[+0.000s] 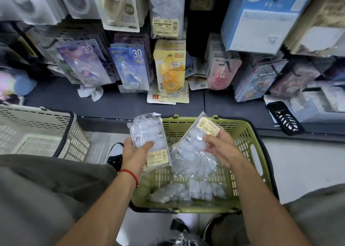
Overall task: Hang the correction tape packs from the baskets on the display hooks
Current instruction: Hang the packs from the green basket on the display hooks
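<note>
Left hand (137, 150) gripping clear correction tape pack (149, 139) at its 12 o'clock, right hand (220, 148) pinching second pack (194, 145) at its 9 o'clock, both above green basket (244, 133), further packs (188, 191) lying inside

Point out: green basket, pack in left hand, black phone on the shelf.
green basket (259, 158), head view, bare right wall.
pack in left hand (147, 131), head view, clear blister above the thumb.
black phone (284, 117), head view, middle of its dark face.
</note>
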Action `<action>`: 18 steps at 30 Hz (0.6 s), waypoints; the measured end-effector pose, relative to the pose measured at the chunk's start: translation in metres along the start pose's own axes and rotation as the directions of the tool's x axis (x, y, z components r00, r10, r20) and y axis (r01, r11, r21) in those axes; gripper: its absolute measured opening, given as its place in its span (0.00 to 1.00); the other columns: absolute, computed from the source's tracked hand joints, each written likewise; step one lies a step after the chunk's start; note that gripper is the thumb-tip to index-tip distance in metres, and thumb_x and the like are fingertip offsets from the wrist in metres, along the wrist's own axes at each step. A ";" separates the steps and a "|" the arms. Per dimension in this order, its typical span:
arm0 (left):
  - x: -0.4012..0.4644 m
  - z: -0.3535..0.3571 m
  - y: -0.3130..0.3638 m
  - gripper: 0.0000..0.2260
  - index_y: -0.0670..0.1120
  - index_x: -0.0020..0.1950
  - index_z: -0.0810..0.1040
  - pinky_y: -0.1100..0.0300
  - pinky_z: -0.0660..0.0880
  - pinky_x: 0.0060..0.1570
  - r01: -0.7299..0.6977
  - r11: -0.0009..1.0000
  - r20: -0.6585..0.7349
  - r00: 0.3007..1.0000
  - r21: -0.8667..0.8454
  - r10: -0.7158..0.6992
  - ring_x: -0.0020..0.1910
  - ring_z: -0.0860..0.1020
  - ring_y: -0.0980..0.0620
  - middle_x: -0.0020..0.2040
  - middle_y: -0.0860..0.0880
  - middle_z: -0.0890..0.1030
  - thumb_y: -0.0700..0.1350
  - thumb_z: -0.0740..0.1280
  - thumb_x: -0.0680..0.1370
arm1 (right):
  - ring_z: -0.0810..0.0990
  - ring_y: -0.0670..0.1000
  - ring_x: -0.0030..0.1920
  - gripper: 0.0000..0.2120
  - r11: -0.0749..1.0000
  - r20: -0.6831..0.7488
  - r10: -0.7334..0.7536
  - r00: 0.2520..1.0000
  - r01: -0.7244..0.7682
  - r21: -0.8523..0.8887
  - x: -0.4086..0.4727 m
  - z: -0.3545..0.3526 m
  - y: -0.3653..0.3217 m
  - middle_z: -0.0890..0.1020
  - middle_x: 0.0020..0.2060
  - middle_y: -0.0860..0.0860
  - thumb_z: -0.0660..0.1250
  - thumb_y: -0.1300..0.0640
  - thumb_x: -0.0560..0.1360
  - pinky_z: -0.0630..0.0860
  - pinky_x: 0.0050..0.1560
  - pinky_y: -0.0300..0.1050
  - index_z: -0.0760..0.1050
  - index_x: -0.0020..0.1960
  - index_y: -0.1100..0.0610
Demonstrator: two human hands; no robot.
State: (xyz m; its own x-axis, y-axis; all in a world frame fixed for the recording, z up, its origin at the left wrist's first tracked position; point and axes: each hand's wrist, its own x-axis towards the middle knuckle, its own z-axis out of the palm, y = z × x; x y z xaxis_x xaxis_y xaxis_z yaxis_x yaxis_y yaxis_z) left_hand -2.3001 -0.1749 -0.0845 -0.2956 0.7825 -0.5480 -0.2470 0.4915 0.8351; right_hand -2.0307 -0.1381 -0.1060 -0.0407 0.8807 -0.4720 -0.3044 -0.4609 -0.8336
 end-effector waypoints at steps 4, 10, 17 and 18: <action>-0.008 0.012 0.000 0.18 0.48 0.67 0.72 0.46 0.85 0.38 0.012 0.997 0.065 0.998 -0.073 -0.007 0.43 0.88 0.44 0.57 0.44 0.85 0.39 0.73 0.80 | 0.87 0.53 0.48 0.28 0.937 -0.099 -0.137 0.986 0.162 0.308 -0.015 0.027 -0.026 0.87 0.53 0.55 0.68 0.75 0.77 0.87 0.47 0.51 0.72 0.68 0.48; -0.020 0.033 0.013 0.16 0.51 0.68 0.72 0.40 0.85 0.50 -0.027 0.975 0.196 0.978 -0.222 0.072 0.53 0.88 0.42 0.61 0.44 0.85 0.40 0.69 0.82 | 0.88 0.52 0.49 0.23 0.983 -0.323 -0.144 0.935 0.173 0.063 -0.034 0.065 -0.024 0.89 0.52 0.56 0.79 0.68 0.72 0.84 0.56 0.52 0.76 0.64 0.57; -0.015 0.039 0.070 0.21 0.57 0.68 0.72 0.42 0.79 0.65 -0.363 0.931 0.251 0.899 -0.033 0.359 0.60 0.84 0.51 0.60 0.55 0.85 0.51 0.75 0.78 | 0.85 0.42 0.52 0.44 0.825 -0.085 -0.135 0.987 0.064 -0.561 -0.042 0.051 -0.072 0.83 0.57 0.48 0.87 0.48 0.62 0.83 0.54 0.45 0.70 0.73 0.48; -0.015 0.042 0.083 0.22 0.57 0.68 0.72 0.46 0.78 0.65 -0.426 0.905 0.296 0.866 0.009 0.404 0.60 0.84 0.54 0.59 0.57 0.85 0.52 0.74 0.76 | 0.80 0.44 0.63 0.55 0.759 -0.039 -0.215 0.976 0.142 -0.635 -0.040 0.051 -0.085 0.77 0.67 0.47 0.87 0.49 0.63 0.79 0.65 0.49 0.59 0.81 0.46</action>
State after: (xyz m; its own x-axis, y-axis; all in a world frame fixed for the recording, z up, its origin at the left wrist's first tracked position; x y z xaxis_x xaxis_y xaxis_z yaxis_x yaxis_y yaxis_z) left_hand -2.2772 -0.1291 -0.0049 -0.0827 0.9890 -0.1226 -0.0895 0.1152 0.9893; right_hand -2.0515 -0.1291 -0.0016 0.0629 0.9542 -0.2924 0.3672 -0.2945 -0.8823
